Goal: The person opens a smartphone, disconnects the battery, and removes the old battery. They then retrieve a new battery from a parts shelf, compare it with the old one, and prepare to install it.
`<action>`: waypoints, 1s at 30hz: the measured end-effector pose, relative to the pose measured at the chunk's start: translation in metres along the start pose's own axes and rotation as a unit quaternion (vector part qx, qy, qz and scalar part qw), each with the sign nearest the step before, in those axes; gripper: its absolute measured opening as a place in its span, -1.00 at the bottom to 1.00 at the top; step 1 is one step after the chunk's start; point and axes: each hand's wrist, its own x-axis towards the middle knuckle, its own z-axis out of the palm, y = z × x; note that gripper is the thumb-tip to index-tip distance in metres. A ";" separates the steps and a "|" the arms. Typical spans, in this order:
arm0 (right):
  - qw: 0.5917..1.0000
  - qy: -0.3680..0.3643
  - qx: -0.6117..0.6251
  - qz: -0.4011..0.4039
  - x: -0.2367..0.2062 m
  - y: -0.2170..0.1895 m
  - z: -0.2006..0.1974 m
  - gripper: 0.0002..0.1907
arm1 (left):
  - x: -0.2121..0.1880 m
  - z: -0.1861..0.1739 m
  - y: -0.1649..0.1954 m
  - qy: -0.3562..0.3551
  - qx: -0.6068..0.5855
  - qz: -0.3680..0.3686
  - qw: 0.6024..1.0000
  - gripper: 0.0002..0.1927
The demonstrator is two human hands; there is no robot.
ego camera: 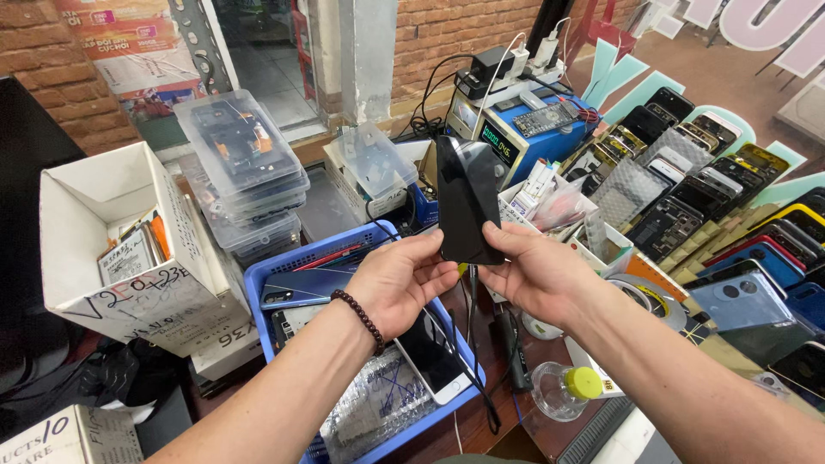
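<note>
I hold a black glossy phone (467,198) upright in front of me, above the workbench. My left hand (397,282) grips its lower left edge, and a dark bead bracelet (360,319) sits on that wrist. My right hand (530,272) grips the lower right edge. Thumbs of both hands press near the phone's bottom end. A black cable (472,344) hangs down below the phone toward the bench.
A blue plastic basket (266,275) below my left arm holds phones and bubble wrap. A white cardboard box (103,249) and stacked clear cases (241,163) stand left. A blue power supply (524,129) sits behind. Rows of phones (713,198) cover the right. A small bottle with yellow cap (567,388) lies near.
</note>
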 end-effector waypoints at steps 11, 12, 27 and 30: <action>0.998 -0.057 -0.038 0.014 -0.013 -0.007 0.022 -0.81 | 0.017 0.008 0.037 0.135 0.238 0.208 0.939 -0.61; 0.997 -0.057 -0.044 0.013 -0.014 -0.008 0.024 -0.83 | 0.020 0.011 0.045 0.145 0.247 0.225 0.931 -0.59; 0.997 -0.052 -0.058 -0.022 -0.011 -0.003 0.026 -0.80 | 0.013 0.013 0.049 0.136 0.258 0.256 0.922 -0.64; 0.998 -0.026 -0.050 -0.033 -0.010 -0.003 0.019 -0.80 | -0.002 0.005 0.011 0.133 0.294 0.186 0.928 -0.64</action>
